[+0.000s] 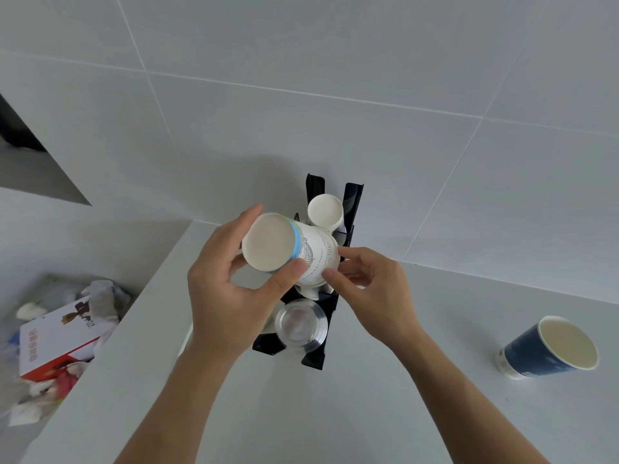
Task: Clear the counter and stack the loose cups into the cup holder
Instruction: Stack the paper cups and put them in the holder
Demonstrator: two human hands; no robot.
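Observation:
A black cup holder (351, 202) stands on the white counter against the tiled wall. My left hand (227, 296) grips a white paper cup (288, 246) with a blue band and line drawing, tilted with its mouth toward me, over the holder's middle slot. The fingertips of my right hand (371, 289) pinch that cup's lower end. A stack of white cups (325, 211) fills the holder's back slot and clear plastic cups (299, 324) fill its front slot. A dark blue paper cup (542, 351) stands loose on the counter at the right.
The counter's left edge (134, 316) drops to a bin area holding crumpled tissues (104, 296) and a red and white box (57, 343). The grey tiled wall (301, 95) rises right behind the holder.

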